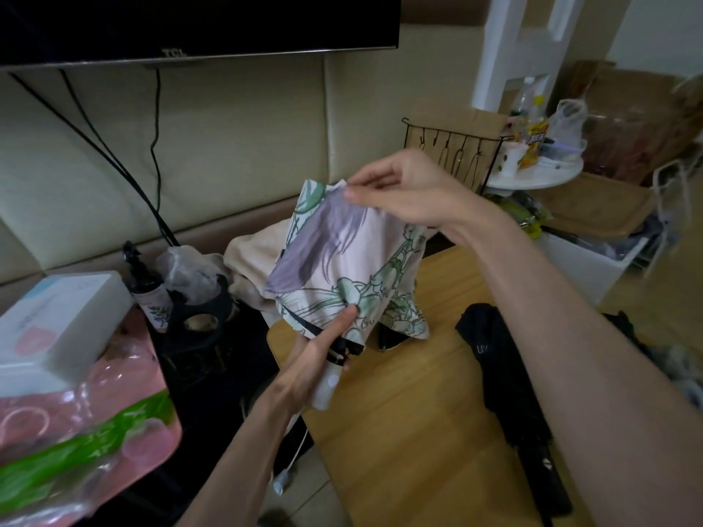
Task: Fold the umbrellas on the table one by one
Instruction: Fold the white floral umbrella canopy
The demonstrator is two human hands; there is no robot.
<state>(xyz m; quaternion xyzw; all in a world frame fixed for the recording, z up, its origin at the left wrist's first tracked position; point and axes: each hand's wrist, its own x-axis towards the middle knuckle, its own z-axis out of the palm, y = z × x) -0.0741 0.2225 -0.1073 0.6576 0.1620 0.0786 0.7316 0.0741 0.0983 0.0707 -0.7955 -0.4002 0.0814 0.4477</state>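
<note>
Floral umbrella (342,268) stretches from left grip (315,355), apparently at handle (329,382), to right grip (403,192).

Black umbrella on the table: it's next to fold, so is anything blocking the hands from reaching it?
Nothing visible lies on the black umbrella; it rests uncovered on the wooden table. But both hands are occupied: the left hand grips the floral umbrella by its handle and the right hand pinches its canopy edge.

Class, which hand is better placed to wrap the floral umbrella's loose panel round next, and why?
Probably right. The right hand pinches the top edge of a loose panel of the floral umbrella; the left hand is occupied gripping its handle end, thumb on the fabric.
</note>
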